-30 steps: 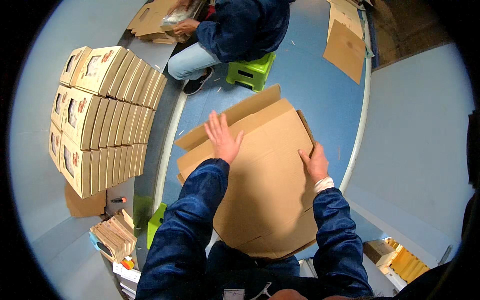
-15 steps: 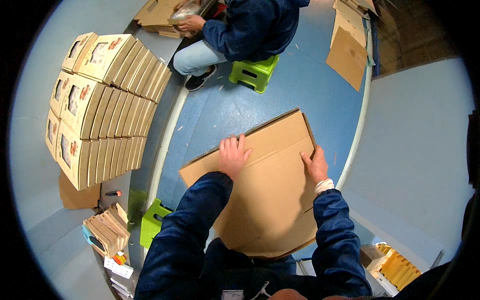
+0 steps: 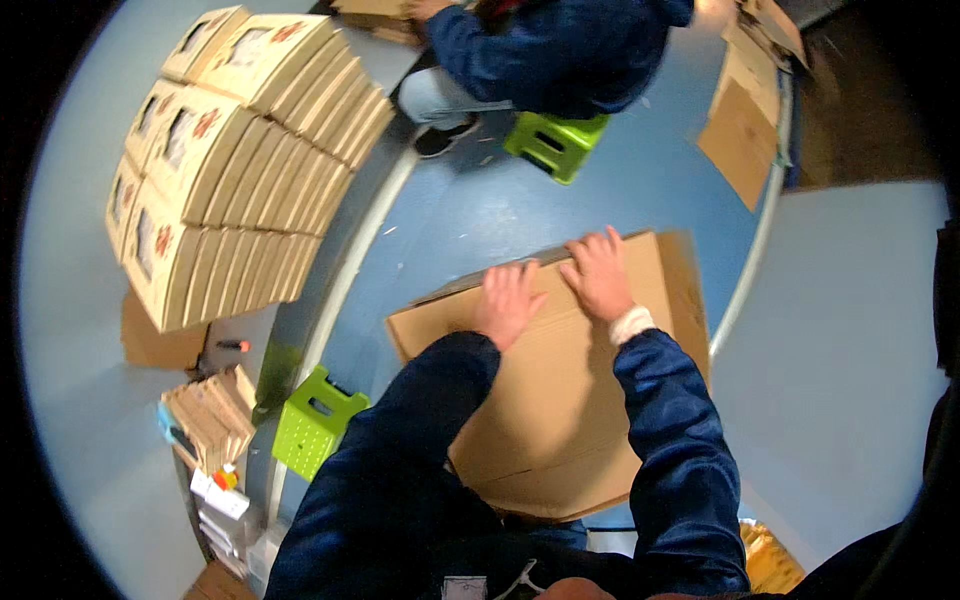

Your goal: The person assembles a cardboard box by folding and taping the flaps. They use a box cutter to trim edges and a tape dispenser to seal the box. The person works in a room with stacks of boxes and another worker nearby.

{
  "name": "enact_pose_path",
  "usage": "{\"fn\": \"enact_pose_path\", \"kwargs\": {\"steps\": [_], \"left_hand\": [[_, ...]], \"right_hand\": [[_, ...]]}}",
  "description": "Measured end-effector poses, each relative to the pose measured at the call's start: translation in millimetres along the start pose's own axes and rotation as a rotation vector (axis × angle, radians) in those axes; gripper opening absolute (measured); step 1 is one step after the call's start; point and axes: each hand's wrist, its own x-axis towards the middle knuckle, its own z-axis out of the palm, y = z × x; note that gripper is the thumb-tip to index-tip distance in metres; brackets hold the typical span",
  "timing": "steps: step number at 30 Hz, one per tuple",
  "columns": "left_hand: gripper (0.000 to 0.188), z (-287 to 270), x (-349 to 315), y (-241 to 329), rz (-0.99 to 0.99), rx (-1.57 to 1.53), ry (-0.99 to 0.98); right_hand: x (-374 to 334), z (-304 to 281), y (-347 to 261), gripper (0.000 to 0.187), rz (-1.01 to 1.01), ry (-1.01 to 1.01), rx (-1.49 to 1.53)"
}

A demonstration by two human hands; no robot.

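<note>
the cardboard box (image 3: 555,420) is found directly in front of the person, above the blue floor (image 3: 450,235), its near edge close to the person's legs. both hands bear on its far part. the left hand (image 3: 508,305) lies palm down, fingers extended to the far edge, gripping nothing in a fist. the right hand (image 3: 602,282) is set just beside it, fingers spread and reaching to the same edge, likewise unclenched. a side flap (image 3: 688,290) stands out at the right; it is blurred, so its exact angle cannot be confirmed, nor whether any fingertips hook under the far edge. for sound handling, pressure should be shared evenly between the two palms, and force kept along the crease, since a push at mid-panel would probably buckle the board. the right flap, untouched by either hand, merits a check for squareness. surroundings noted: a green stool (image 3: 315,425) near the left sleeve, stacked cartons (image 3: 270,170) at left, and a co-worker (image 3: 560,60) in a blue jacket, well apart from the box.
</note>
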Motion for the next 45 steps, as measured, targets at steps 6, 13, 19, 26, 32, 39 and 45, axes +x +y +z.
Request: {"fn": "enact_pose_path", "kwargs": {"steps": [6, 13, 19, 26, 32, 39, 45], "left_hand": [[0.064, -38.0, -29.1, -29.5, -0.134, -0.065, -0.087], [0.074, -45.9, -187.1, -48.3, -0.88, -0.593, 0.164], [0.078, -42.7, -178.2, -36.6, -0.85, -0.636, 0.051], [0.092, -41.9, -165.4, -46.9, -0.866, -0.878, 0.087], [0.092, -53.0, -144.8, -43.2, -0.756, -0.668, 0.112], [0.084, -35.6, -134.4, -85.1, -0.672, -0.888, 0.134], [0.082, -48.4, -114.7, -63.6, -0.798, -0.811, 0.036]], "right_hand": [[-3.1, 12.1, -3.0, 0.028, 0.047, 0.044, 0.018], [-1.2, 13.9, -8.9, 0.026, 0.032, 0.075, 0.012], [-1.2, 21.2, -42.1, 0.039, -0.022, 0.095, -0.05], [-4.5, 13.2, -35.3, 0.046, -0.042, 0.01, 0.029], [-4.3, 18.6, -36.6, 0.042, 0.029, 0.006, -0.02], [-2.2, 9.8, -35.0, 0.044, -0.073, -0.021, 0.088], [-14.6, 7.4, -26.1, 0.048, -0.012, -0.113, -0.063]]}}
